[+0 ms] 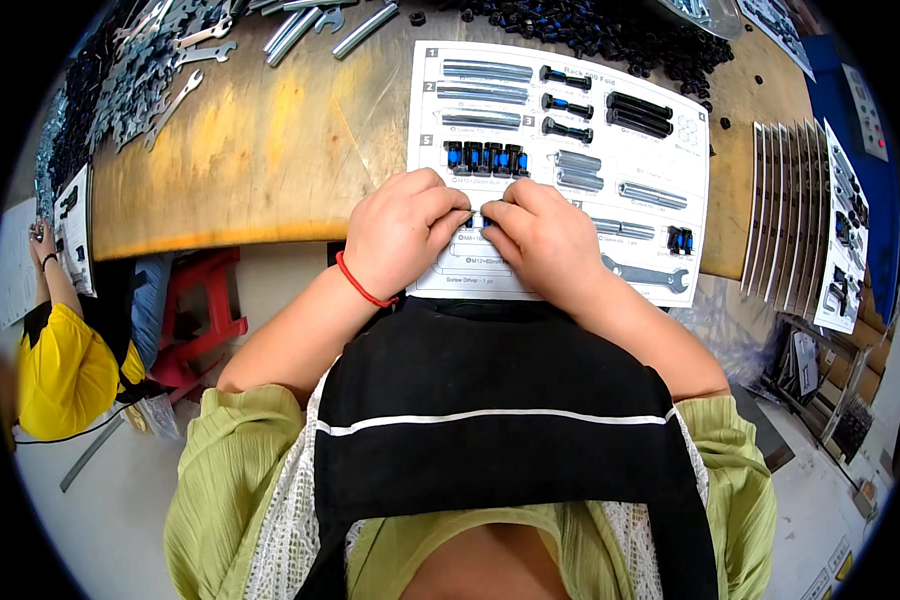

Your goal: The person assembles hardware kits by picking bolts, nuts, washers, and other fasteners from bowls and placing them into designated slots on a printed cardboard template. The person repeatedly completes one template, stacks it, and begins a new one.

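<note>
Pinching small blue-black bolt (482, 221) between left hand (402, 228) | right hand (545, 235) fingertips | over parts card (660, 150)

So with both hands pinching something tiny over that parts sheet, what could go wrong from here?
1. The small blue-tipped part sits between the fingers of the left hand and right hand; it could slip and drop off the table edge close by.
2. The hands lean on the white sheet; a nudge might shift it and roll the row of black-and-blue bolts out of place.
</note>
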A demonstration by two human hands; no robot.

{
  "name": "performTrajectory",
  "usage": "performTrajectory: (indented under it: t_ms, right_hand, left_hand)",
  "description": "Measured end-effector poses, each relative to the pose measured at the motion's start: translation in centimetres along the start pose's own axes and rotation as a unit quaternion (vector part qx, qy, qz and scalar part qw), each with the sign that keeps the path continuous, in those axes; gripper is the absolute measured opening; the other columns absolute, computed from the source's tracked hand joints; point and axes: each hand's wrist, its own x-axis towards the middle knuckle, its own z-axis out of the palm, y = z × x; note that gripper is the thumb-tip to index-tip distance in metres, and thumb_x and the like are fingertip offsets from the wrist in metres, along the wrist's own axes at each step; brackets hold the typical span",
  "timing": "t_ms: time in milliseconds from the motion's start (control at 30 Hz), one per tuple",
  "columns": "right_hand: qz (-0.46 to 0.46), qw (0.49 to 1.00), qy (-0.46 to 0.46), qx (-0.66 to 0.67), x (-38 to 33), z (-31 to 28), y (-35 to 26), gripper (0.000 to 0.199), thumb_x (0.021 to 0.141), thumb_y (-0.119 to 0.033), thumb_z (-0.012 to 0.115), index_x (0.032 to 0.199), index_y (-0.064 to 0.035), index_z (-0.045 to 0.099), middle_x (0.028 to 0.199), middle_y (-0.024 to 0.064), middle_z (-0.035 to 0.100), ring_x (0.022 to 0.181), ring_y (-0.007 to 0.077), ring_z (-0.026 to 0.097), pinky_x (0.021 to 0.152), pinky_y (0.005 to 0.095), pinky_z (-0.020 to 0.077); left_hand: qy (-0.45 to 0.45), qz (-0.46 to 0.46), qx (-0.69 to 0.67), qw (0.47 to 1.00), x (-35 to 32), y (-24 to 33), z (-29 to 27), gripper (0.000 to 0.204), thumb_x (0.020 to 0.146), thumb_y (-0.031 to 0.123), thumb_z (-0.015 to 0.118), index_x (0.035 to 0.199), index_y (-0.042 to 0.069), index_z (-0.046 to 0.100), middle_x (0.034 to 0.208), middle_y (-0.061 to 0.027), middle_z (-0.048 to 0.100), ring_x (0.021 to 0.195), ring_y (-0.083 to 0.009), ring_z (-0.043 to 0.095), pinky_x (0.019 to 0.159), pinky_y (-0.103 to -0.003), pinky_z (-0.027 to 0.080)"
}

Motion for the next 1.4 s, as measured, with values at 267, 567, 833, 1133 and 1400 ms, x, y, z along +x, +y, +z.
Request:
performTrajectory:
  t_ms: [267,567,833,1133,1400]
  right_hand:
    - [0.048,0.999,-0.002,0.018,-1.5,-0.3,-0.3,0.027,0.079,-0.005,0.068,0.105,-0.0075,0.065,0.091,0.0078,0.062,0.080,0.0274,0.063,0.066,0.0357,0.0519]
    - [0.066,0.992,-0.010,0.105,-0.6,0.2,-0.5,0.046,0.075,0.001,0.068,0.118,-0.0074,0.054,0.092,0.0122,0.061,0.083,0.0331,0.063,0.066,0.0404,0.0520]
    - [0.097,0.985,-0.061,0.130,0.2,-1.9,-0.6,0.049,0.076,-0.008,0.072,0.122,-0.0066,0.054,0.098,0.0126,0.062,0.087,0.0308,0.064,0.072,0.0389,0.0527]
    - [0.100,0.980,0.067,-0.158,9.4,-6.8,8.4,0.031,0.086,-0.014,0.065,0.117,-0.0147,0.066,0.105,0.0086,0.063,0.102,0.0284,0.061,0.084,0.0408,0.0528]
    - [0.185,0.952,-0.056,-0.238,15.2,-3.9,10.1,0.018,0.087,-0.013,0.057,0.101,-0.0110,0.069,0.094,0.0110,0.070,0.092,0.0310,0.068,0.074,0.0437,0.0560]
  left_hand:
    - [-0.028,0.048,-0.035,0.998,-0.3,1.6,0.3,0.022,0.078,0.012,0.072,0.099,0.012,0.065,0.081,-0.0040,0.061,0.080,-0.0258,0.062,0.066,-0.038,0.051]
    - [-0.022,-0.042,-0.057,0.997,-0.7,1.4,0.7,0.053,0.069,0.008,0.081,0.116,0.008,0.058,0.078,-0.0030,0.058,0.065,-0.0184,0.055,0.060,-0.032,0.047]
    - [-0.078,-0.140,-0.138,0.977,-0.6,1.4,-1.2,0.057,0.070,0.006,0.081,0.121,0.007,0.056,0.081,-0.0032,0.059,0.066,-0.0134,0.054,0.062,-0.026,0.047]
    - [0.038,-0.037,0.043,0.998,12.1,-3.8,-2.6,0.027,0.084,0.027,0.068,0.106,0.011,0.070,0.094,-0.0077,0.066,0.086,-0.0251,0.065,0.076,-0.037,0.052]
    - [-0.120,-0.108,0.182,0.970,20.7,-3.2,2.4,0.029,0.088,0.033,0.067,0.107,0.010,0.070,0.102,-0.0123,0.070,0.097,-0.0313,0.066,0.085,-0.042,0.053]
